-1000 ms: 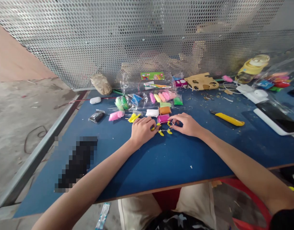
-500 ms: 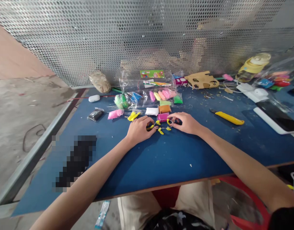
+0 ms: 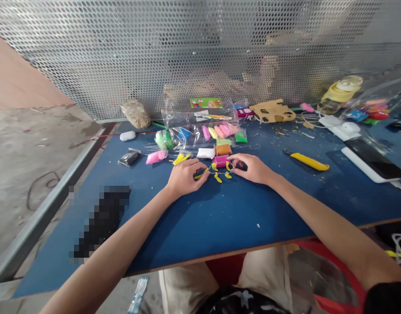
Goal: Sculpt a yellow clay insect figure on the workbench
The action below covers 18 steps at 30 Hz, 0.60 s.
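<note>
Both hands hold a thin twisted wire loop with several yellow clay pieces [image 3: 218, 178] on it, just above the blue table. My left hand [image 3: 186, 178] pinches its left end between thumb and fingers, and a yellow piece shows partly under those fingers. At the opposite end, the fingertips of my right hand [image 3: 253, 168] close on the wire by a small ring. Right behind the loop lies a magenta clay packet [image 3: 221, 161], with an orange-brown packet [image 3: 223, 150] and a white packet [image 3: 206, 153] beyond it. Some yellow clay [image 3: 181, 158] sits near my left knuckles.
A yellow box cutter [image 3: 306, 161] and a phone [image 3: 376, 158] lie to the right. Clear plastic bags of coloured clay [image 3: 200, 133] spread along the back, below a perforated metal panel [image 3: 193, 52]. Pink [image 3: 156, 157] and black [image 3: 129, 157] packets lie left.
My left hand has shifted slightly left, away from my right hand, and the wire between them shows more stretched. My right hand keeps its pinch. The whole view has shifted a little.
</note>
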Each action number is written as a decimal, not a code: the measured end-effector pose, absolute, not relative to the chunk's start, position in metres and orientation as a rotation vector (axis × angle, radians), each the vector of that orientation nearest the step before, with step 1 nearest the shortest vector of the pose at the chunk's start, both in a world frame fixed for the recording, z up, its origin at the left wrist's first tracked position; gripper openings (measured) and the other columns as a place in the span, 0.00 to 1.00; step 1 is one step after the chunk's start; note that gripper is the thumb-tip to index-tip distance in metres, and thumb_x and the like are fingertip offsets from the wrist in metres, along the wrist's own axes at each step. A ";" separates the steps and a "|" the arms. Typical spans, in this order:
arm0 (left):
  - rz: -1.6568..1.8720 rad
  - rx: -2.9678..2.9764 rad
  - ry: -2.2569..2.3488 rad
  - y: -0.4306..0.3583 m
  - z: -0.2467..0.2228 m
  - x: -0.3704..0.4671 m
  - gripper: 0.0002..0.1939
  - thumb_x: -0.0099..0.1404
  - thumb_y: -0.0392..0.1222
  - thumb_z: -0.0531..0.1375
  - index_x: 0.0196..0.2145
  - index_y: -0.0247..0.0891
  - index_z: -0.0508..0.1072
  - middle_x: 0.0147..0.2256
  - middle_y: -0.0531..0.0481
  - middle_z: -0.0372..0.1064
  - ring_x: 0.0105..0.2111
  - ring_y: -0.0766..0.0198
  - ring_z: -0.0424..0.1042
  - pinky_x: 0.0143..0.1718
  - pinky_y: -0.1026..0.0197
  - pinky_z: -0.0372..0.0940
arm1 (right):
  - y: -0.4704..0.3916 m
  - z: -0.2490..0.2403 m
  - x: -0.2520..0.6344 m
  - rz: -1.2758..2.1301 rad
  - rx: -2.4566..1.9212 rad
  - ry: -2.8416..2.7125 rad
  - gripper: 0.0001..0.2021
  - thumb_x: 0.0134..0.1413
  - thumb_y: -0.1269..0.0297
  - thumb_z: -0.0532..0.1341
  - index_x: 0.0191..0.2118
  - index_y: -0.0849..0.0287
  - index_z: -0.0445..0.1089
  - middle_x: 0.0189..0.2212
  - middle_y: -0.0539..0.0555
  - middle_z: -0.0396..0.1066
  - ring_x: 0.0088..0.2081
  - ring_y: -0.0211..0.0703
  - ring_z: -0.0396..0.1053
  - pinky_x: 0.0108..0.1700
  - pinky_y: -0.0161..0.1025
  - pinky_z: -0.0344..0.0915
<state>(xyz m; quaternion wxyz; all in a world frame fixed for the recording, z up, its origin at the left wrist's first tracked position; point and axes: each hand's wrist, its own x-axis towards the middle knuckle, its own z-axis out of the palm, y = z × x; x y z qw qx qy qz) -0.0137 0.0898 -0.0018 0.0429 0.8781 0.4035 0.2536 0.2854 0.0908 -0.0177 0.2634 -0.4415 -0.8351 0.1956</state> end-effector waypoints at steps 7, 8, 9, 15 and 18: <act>0.765 2.778 1.119 0.090 -0.004 -0.012 0.12 0.72 0.48 0.58 0.39 0.40 0.79 0.31 0.49 0.74 0.32 0.60 0.73 0.34 0.58 0.62 | 0.086 -0.010 0.289 0.502 -1.117 -2.236 0.18 0.64 0.58 0.62 0.57 0.50 0.70 0.40 0.52 0.76 0.37 0.44 0.71 0.47 0.45 0.68; 0.757 2.786 1.113 0.090 -0.004 -0.012 0.12 0.72 0.48 0.58 0.40 0.40 0.79 0.32 0.49 0.75 0.33 0.60 0.73 0.34 0.57 0.62 | 0.086 -0.009 0.290 0.507 -1.116 -2.239 0.17 0.64 0.58 0.62 0.57 0.50 0.70 0.39 0.52 0.76 0.37 0.44 0.71 0.47 0.45 0.68; 0.744 2.794 1.106 0.090 -0.005 -0.012 0.12 0.72 0.48 0.58 0.41 0.40 0.79 0.33 0.49 0.75 0.34 0.60 0.74 0.34 0.57 0.63 | 0.086 -0.009 0.292 0.512 -1.117 -2.246 0.17 0.64 0.58 0.62 0.57 0.50 0.70 0.39 0.52 0.76 0.37 0.44 0.71 0.46 0.45 0.68; 0.694 2.824 1.083 0.090 -0.009 -0.011 0.13 0.74 0.47 0.57 0.42 0.40 0.79 0.37 0.48 0.76 0.37 0.59 0.75 0.38 0.57 0.64 | 0.087 -0.011 0.299 0.528 -1.120 -2.263 0.18 0.63 0.59 0.63 0.57 0.49 0.70 0.40 0.52 0.76 0.37 0.44 0.70 0.46 0.45 0.68; 0.713 2.827 1.108 0.090 -0.009 -0.009 0.14 0.74 0.48 0.57 0.42 0.40 0.79 0.36 0.48 0.76 0.36 0.59 0.75 0.37 0.57 0.64 | 0.088 -0.012 0.299 0.499 -1.137 -2.230 0.17 0.63 0.59 0.63 0.56 0.49 0.71 0.39 0.52 0.75 0.36 0.44 0.70 0.45 0.45 0.68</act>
